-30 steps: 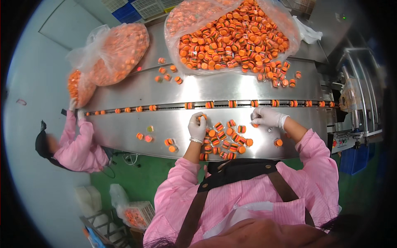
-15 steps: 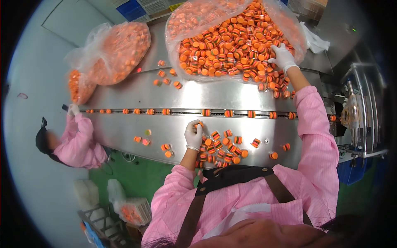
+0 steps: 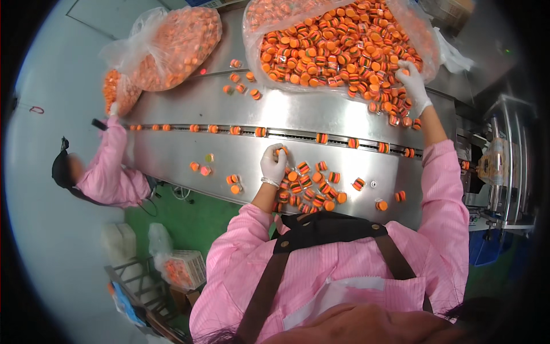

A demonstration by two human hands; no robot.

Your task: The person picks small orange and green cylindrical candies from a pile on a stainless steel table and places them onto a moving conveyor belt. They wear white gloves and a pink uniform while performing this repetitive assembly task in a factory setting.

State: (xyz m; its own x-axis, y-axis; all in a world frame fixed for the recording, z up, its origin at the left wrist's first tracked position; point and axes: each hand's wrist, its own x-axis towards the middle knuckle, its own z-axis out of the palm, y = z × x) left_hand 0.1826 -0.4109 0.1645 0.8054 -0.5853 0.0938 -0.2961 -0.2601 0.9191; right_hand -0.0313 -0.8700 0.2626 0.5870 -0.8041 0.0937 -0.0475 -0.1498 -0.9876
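Small striped orange burger-shaped candies in clear wrappers lie all about. My gloved left hand point(image 3: 273, 164) is closed on one candy point(image 3: 281, 151), just on my side of the narrow conveyor channel point(image 3: 292, 136). Beside that hand a loose heap of candies point(image 3: 309, 186) rests on the steel table. At the right edge of the big open plastic bag point(image 3: 252, 63), my gloved right hand point(image 3: 415, 89) curls its fingers round a candy point(image 3: 405, 72) in the spilled pile. Spaced candies, such as one point(image 3: 322, 139), sit in a row along the channel.
A second filled bag point(image 3: 183, 51) lies at the far left. A co-worker in pink point(image 3: 117, 172) reaches to its smaller end. To the right, the channel leads into a machine with clear guards point(image 3: 501, 160). A crate point(image 3: 189, 269) stands on the green floor.
The view has shifted, so the table appears higher. Candies in the channel have moved right. My right hand's fingers have closed from spread to curled round a candy. The co-worker's arm has risen toward the bag.
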